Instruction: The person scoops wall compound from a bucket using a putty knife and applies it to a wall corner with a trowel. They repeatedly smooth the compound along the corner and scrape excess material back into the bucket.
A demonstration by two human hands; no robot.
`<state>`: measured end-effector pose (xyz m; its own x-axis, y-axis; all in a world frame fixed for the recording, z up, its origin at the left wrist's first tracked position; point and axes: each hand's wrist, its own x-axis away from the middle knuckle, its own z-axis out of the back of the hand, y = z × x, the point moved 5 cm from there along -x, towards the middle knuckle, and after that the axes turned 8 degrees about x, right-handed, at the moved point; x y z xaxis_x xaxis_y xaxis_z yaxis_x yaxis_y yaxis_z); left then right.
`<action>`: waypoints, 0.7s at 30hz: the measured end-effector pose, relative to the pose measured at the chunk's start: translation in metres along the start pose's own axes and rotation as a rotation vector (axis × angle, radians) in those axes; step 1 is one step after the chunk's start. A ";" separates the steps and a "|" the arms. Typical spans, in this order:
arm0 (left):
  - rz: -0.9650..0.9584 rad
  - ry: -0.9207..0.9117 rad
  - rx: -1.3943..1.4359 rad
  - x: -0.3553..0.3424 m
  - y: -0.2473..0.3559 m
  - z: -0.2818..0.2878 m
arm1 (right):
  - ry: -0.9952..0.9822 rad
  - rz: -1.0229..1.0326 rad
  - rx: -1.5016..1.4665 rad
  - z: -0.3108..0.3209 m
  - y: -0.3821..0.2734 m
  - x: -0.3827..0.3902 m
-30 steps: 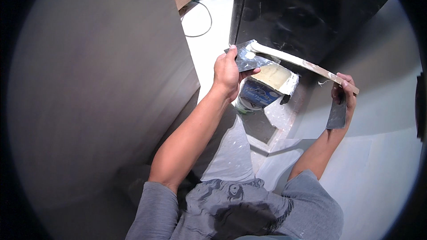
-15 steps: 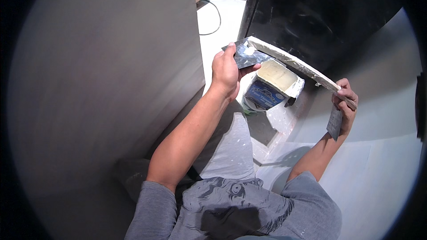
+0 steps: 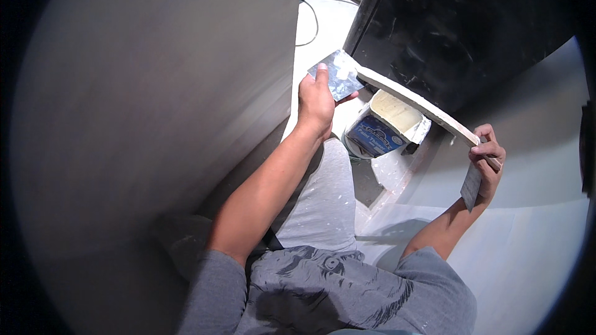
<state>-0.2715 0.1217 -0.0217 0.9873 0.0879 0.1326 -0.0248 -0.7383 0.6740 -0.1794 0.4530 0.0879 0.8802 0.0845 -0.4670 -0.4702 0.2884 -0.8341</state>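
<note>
Your left hand [image 3: 318,102] grips the plate [image 3: 340,80], likely thin, stiff and light, by its near left edge. The stick [image 3: 423,104], probably light and rigid but slick with paste, runs from beside the plate past the tub [image 3: 375,136]; its barer right end suits your right hand [image 3: 489,155], fingers curled around it and a blade [image 3: 471,189]. Grey wall [image 3: 155,99] left, pale floor [image 3: 306,28], black panel [image 3: 459,37] far, pale wall [image 3: 528,180] right.

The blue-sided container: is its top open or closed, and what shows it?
Open: no lid covers the blue-sided container, and its pale inside shows. How full it is, I cannot tell.
</note>
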 end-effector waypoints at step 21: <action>0.127 -0.004 0.141 0.074 0.034 0.087 | 0.492 -0.330 0.111 0.040 0.055 -0.008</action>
<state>-0.1854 0.0450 -0.0527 0.9783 -0.0146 0.2067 -0.1273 -0.8295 0.5438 -0.2099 0.5061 0.0578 0.8330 -0.4700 -0.2919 -0.1448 0.3241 -0.9349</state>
